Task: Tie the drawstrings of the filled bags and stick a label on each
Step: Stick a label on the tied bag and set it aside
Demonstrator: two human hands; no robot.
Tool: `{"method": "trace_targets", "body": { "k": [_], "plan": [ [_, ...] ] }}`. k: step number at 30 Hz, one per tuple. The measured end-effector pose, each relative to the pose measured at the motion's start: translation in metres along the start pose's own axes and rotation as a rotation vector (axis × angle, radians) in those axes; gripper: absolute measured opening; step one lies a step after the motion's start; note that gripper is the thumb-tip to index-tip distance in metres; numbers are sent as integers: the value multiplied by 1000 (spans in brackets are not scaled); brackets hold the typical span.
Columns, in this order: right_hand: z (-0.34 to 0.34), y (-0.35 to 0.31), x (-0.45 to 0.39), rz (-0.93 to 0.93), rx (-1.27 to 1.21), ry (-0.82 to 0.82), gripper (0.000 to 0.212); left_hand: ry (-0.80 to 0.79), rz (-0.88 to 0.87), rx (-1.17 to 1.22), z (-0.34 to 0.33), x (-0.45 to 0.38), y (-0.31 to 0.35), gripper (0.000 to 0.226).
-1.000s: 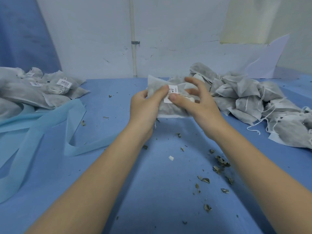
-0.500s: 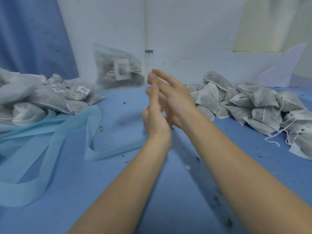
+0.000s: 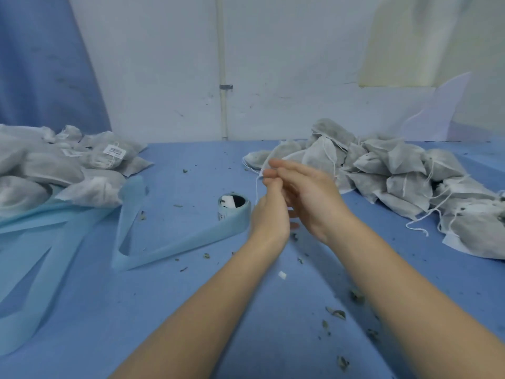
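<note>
Left hand (image 3: 270, 214) and right hand (image 3: 308, 192) raised together mid-desk (image 3: 191, 310), blurred; grip of either impossible to tell. Unlabelled bags (image 3: 396, 170) heaped right, labelled bags (image 3: 82, 165) left, label roll (image 3: 232, 206) just beside left hand.

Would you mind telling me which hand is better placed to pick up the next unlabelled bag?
Probably the right hand: it hovers open beside the pile of unlabelled bags on that side. The left hand is further from the pile.

The blue cloth-covered surface (image 3: 191, 310) carries two heaps of grey filled drawstring bags, labelled ones (image 3: 68, 168) left and unlabelled ones (image 3: 396, 173) right, a pale blue label-backing ribbon (image 3: 175, 246) and scattered dried leaf crumbs (image 3: 336, 313).
</note>
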State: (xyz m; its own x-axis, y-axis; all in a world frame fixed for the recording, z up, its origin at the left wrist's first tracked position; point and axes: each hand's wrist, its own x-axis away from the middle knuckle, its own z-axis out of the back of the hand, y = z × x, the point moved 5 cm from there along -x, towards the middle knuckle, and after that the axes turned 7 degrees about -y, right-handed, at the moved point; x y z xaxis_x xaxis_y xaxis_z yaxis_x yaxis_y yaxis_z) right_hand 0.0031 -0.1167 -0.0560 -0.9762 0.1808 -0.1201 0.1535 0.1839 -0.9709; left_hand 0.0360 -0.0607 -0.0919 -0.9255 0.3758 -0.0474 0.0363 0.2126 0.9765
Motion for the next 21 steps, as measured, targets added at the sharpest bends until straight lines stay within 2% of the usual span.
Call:
{"method": "trace_targets", "body": {
  "k": [2,7,11,13,17,21],
  "plan": [
    [26,0,3,11,-17,68,24,2,26,-111,-10,-2,-9,41],
    [77,4,4,28,-129,260,24,2,56,-212,-39,-21,-13,36],
    [102,11,3,-1,-220,384,25,85,9,-803,-48,-49,-16,31],
    [108,15,1,-22,-229,412,25,79,-14,-962,-54,-61,-20,39],
    [116,22,-3,-56,-193,432,28,28,38,-1091,-64,-82,-30,55],
    [118,27,-6,-69,-152,430,28,26,5,-1242,-68,-90,-31,40]
  ]
}}
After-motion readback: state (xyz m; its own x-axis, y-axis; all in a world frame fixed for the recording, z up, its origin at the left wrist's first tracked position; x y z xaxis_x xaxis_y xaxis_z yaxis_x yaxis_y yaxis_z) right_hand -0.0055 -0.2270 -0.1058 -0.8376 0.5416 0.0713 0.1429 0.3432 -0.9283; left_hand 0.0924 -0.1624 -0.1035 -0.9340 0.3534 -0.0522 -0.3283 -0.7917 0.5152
